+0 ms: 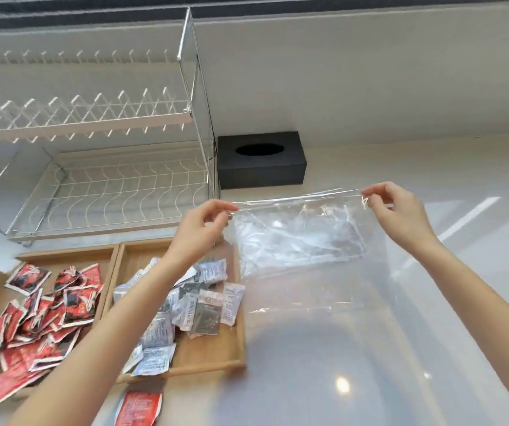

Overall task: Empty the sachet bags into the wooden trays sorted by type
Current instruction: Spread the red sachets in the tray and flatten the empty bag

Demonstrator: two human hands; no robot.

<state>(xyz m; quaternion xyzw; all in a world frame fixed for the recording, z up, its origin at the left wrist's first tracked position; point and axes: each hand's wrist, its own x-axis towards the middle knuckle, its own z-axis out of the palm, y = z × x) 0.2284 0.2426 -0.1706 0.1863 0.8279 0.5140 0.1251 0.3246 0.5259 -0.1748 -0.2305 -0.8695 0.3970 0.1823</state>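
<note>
White glossy table (431,241) carries the whole arrangement, with a white wire dish rack (93,124) at the far left and a black tissue box (260,159) just beside it against the wall. Two wooden trays sit side by side at the near left: the left tray (71,253) holds a heap of red sachets (31,327); the right tray (210,355) holds a pile of white and grey sachets (191,305). One further red sachet (139,407) lies on the table just in front of the trays, outside both. A clear plastic bag (308,256) hangs in the air to the right of the trays, stretched flat, with no sachets visible inside it. The hands grip its upper edge: the left hand (200,229) pinches the left corner between thumb and fingertips, and the right hand (397,210) pinches the right corner likewise, both closed on the film with the forearms raised above the table.
</note>
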